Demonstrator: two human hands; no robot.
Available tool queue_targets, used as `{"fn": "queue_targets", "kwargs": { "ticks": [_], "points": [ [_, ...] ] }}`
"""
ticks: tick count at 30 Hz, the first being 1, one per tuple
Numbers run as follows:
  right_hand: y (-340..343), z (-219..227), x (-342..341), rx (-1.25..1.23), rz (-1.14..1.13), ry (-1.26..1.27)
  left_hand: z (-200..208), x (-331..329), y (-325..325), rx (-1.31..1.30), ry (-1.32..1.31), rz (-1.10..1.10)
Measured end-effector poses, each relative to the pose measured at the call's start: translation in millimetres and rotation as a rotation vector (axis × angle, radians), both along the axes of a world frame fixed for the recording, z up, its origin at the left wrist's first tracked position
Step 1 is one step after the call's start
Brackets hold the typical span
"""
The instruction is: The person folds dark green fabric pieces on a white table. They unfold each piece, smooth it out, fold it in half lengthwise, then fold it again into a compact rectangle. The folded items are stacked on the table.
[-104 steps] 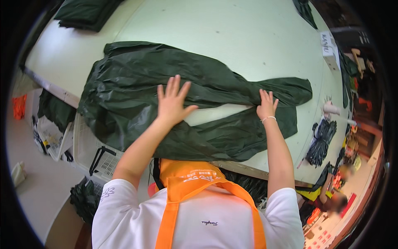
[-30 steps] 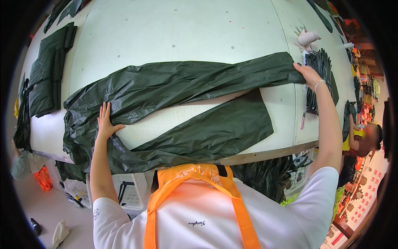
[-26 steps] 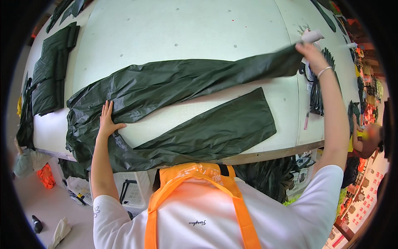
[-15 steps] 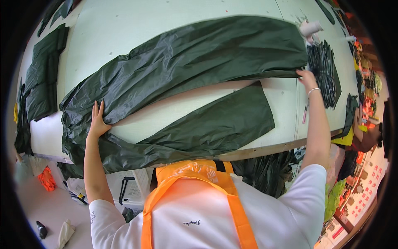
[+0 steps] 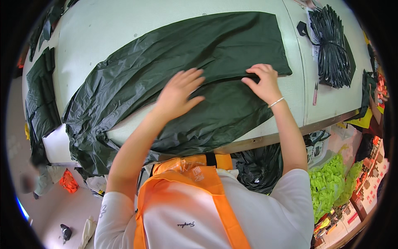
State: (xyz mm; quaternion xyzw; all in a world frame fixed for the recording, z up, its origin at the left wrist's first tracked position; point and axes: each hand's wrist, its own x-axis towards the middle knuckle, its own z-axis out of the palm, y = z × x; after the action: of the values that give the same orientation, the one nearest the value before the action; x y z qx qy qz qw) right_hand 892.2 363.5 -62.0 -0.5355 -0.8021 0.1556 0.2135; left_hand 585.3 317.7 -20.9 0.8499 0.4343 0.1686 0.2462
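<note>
A pair of dark green rain trousers (image 5: 166, 54) lies spread on the pale table, its gathered end at the left and two legs reaching right. The far leg now meets the near leg (image 5: 224, 112) along much of its length. My left hand (image 5: 178, 91) is over the middle of the trousers, fingers stretched and thumb apart. At the lower edge of the far leg, close to its right end, is my right hand (image 5: 265, 83). Its fingers are bent, and green cloth shows between the thumb and forefinger.
Folded dark green cloth (image 5: 41, 95) lies at the table's left. A tied bundle of dark strips (image 5: 331, 50) and a pink-handled tool (image 5: 315, 94) lie at the right. Below the table's front edge (image 5: 265, 141) are dark plastic (image 5: 257, 166) and bright green material (image 5: 327, 186).
The far leg's right end has come nearer, closing the gap to the near leg. My left hand moved right from the gathered end; my right hand left the corner and moved inward.
</note>
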Motion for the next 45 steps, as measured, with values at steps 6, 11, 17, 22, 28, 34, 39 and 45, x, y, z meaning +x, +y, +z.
{"fn": "queue_targets", "kwargs": {
  "ticks": [6, 11, 17, 22, 28, 34, 39, 45],
  "points": [
    [5.3, -13.6, -3.8, -0.169, 0.010, 0.279, -56.3, 101.2, 51.6, -0.219, -0.177, 0.252],
    [18.7, -12.4, -1.7, 0.118, 0.101, 0.245, -48.9, 114.4, 67.1, -0.494, -0.061, 0.337],
    [17.8, -9.3, -25.9, -0.183, 0.004, 0.491, -67.1, 109.8, 67.1, -0.460, -0.195, 0.321],
    [8.6, -26.0, -32.0, -0.379, -0.127, 0.611, -69.8, 112.8, 64.5, -0.327, -0.127, 0.273],
    [-7.7, -3.4, 6.5, -0.785, -0.332, 0.773, -76.7, 112.0, 60.4, -0.198, -0.131, 0.294],
    [-175.5, 15.7, 58.4, -1.451, 0.661, 0.207, -61.1, 113.4, 52.1, -0.213, -0.141, 0.259],
    [-187.3, 27.9, 65.9, -1.346, 0.274, 0.273, -33.1, 37.3, -29.8, 0.119, -0.077, 0.411],
    [-31.2, -16.7, 107.6, -0.135, -0.542, 0.291, -54.4, -175.7, -170.9, 0.283, 0.335, 1.138]
  ]
}}
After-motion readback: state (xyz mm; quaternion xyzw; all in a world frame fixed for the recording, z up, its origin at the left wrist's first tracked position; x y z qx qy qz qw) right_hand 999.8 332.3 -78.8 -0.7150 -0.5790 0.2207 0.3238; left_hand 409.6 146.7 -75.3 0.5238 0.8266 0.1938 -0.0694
